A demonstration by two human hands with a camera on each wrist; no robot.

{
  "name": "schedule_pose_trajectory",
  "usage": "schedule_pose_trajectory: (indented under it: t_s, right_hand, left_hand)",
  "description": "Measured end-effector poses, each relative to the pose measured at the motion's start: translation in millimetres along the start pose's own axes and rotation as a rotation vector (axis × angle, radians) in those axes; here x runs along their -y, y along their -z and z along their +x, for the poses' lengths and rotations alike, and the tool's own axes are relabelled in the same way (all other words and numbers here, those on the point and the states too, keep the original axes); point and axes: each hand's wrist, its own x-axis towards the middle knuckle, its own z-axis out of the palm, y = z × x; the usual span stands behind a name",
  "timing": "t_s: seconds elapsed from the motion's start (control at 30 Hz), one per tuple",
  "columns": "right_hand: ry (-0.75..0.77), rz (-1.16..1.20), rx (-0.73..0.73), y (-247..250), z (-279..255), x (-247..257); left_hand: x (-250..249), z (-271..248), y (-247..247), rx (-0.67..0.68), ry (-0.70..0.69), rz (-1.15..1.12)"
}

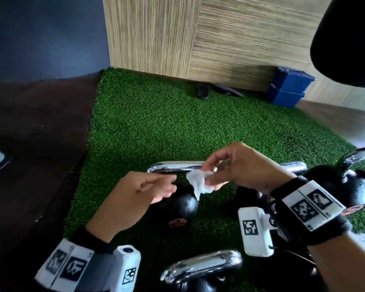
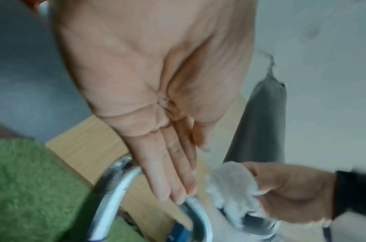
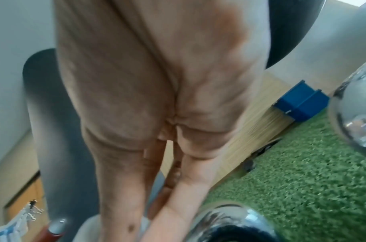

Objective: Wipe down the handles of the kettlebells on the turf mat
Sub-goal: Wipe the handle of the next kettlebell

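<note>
Two hands meet at centre frame over the green turf mat (image 1: 156, 127). My right hand (image 1: 238, 165) pinches a crumpled white wipe (image 1: 199, 184) against the chrome handle (image 1: 173, 167) of a black round kettlebell (image 1: 181, 204) — my left hand (image 1: 135, 192), fingers straight, touches that handle just beside it.

Head view looking down, wrist views close, blurred, perhaps sharing turf (image 1: 156, 127)
</note>
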Motion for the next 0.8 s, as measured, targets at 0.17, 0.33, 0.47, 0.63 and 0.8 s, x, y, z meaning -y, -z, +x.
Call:
schedule_pose_trajectory:
  t_s: [0.17,0.33,0.47,0.63,0.8]
  right_hand:
    - [0.184,0.12,-0.076,-18,8,24]
    - [0.262,-0.031,-0.403,-28,20,18]
    - [0.181,-0.08,-0.387,-22,26,-3]
    - [-0.086,-0.077,-0.272,-5,39,-63]
    - [-0.268,0.15,0.123,-30,58,-109]
  left_hand:
    - [-30,5,-7,0.035,-0.061,-0.33]
    - [-31,16,-5,-0.014,-0.092,-0.452]
    - [-29,26,-1,-0.171,-0.195,-0.333]
    - [-27,33,-2,-0.428,-0.508,0.393]
    - [-33,42,-20,-0.284,-0.466,0.703]
